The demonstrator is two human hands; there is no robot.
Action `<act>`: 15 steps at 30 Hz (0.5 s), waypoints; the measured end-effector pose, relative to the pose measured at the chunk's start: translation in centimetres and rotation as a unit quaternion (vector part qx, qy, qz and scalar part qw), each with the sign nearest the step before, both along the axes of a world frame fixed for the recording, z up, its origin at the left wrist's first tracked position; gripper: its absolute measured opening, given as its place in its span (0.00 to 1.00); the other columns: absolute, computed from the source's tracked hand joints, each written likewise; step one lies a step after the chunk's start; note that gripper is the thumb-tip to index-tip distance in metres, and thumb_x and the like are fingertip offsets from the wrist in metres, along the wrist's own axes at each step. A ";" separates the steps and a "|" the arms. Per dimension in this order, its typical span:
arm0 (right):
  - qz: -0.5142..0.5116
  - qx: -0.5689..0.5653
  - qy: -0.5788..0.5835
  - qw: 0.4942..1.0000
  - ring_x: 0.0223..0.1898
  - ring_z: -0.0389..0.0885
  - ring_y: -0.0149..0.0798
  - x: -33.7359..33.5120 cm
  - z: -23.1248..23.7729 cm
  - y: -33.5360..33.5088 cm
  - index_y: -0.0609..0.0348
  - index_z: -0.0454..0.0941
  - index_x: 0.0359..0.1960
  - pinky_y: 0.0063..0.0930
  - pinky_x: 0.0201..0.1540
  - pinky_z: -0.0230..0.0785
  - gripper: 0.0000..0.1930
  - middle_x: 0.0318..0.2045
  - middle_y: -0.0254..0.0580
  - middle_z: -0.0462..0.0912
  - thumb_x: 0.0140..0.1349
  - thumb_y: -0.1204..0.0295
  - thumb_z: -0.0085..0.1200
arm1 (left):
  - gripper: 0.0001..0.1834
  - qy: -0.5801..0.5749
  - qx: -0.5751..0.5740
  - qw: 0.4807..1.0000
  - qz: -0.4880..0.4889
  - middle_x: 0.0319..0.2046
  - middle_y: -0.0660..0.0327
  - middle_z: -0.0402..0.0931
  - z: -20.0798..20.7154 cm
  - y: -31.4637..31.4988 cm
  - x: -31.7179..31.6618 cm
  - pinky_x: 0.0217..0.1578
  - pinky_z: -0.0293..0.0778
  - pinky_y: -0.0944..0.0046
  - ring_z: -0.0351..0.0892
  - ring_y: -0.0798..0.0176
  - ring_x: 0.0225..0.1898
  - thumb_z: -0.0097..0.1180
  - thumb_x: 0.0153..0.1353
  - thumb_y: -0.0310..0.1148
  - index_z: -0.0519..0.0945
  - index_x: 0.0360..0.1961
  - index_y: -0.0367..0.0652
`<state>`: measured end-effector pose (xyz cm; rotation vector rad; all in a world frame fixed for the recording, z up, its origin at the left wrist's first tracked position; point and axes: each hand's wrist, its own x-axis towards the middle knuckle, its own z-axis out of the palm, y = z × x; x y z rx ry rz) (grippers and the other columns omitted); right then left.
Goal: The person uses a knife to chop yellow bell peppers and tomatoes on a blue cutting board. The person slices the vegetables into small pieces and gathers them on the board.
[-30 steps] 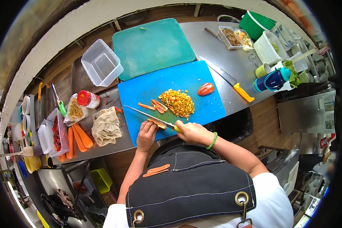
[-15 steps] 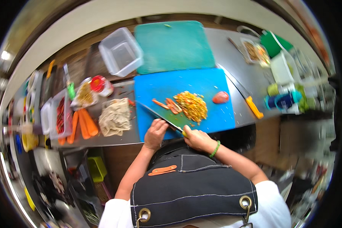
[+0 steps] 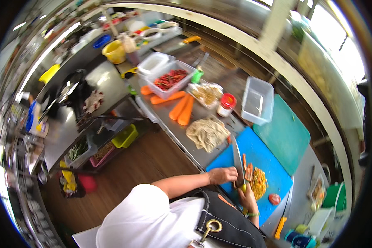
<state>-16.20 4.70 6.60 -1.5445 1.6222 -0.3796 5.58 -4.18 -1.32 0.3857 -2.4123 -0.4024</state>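
Note:
My right hand (image 3: 247, 199) is wrapped round the yellow handle of a large kitchen knife (image 3: 237, 156), whose long blade points away over the blue cutting board (image 3: 252, 142). Close beside the blade, my left hand (image 3: 223, 175) has its fingers curled together at the board's near side; what they hold, if anything, is hidden. To the right of the blade lie a few orange-red vegetable strips (image 3: 248, 170) and a heap of finely chopped yellow-orange vegetables (image 3: 259, 184). A red, rounded vegetable piece (image 3: 274, 199) rests near the board's right edge.
Left of the board are a crumpled cloth (image 3: 208, 133), several carrots (image 3: 181, 109), a tub of red chillies (image 3: 169, 79) and a red-lidded jar (image 3: 226, 105). Beyond it stand a clear container (image 3: 257, 100) and a green board (image 3: 283, 132). A yellow-handled knife (image 3: 280, 227) lies to the right.
The view has swung left, so the boards and hands now appear at the lower right and another counter shows at left. My right hand still grips the knife; my left stays beside the blade.

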 end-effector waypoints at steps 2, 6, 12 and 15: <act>-0.009 -0.029 0.056 0.998 0.39 0.80 0.71 -0.3 -0.1 0.6 0.61 0.67 0.52 0.55 0.39 0.71 0.17 0.34 0.69 0.82 0.66 0.69 0.55 | 0.08 -0.005 0.007 1.000 -0.020 0.44 0.57 0.76 -0.1 -0.1 -0.2 0.55 0.74 0.60 0.74 0.52 0.53 0.53 0.57 0.28 0.78 0.39 0.40; -0.043 -0.106 0.090 0.989 0.39 0.80 0.71 -0.3 0.5 1.6 0.62 0.68 0.53 0.57 0.39 0.70 0.17 0.35 0.69 0.82 0.65 0.71 0.54 | 0.09 0.006 0.017 0.999 -0.026 0.44 0.57 0.76 -0.6 0.1 -1.1 0.55 0.74 0.60 0.75 0.53 0.53 0.54 0.56 0.27 0.78 0.39 0.40; -0.090 -0.126 0.031 0.987 0.38 0.81 0.70 0.0 2.1 0.1 0.60 0.65 0.54 0.56 0.38 0.72 0.18 0.33 0.69 0.81 0.68 0.66 0.53 | 0.32 0.016 0.106 0.993 0.053 0.58 0.51 0.69 1.3 -2.1 0.3 0.67 0.59 0.45 0.64 0.44 0.65 0.71 0.47 0.30 0.77 0.56 0.44; -0.149 -0.157 0.028 0.976 0.36 0.83 0.66 -1.3 1.6 1.9 0.61 0.67 0.54 0.50 0.37 0.73 0.18 0.32 0.63 0.83 0.67 0.68 0.57 | 0.55 -0.087 0.096 0.985 0.114 0.72 0.44 0.52 2.7 -2.9 -0.7 0.72 0.51 0.42 0.46 0.38 0.75 0.74 0.49 0.39 0.53 0.74 0.42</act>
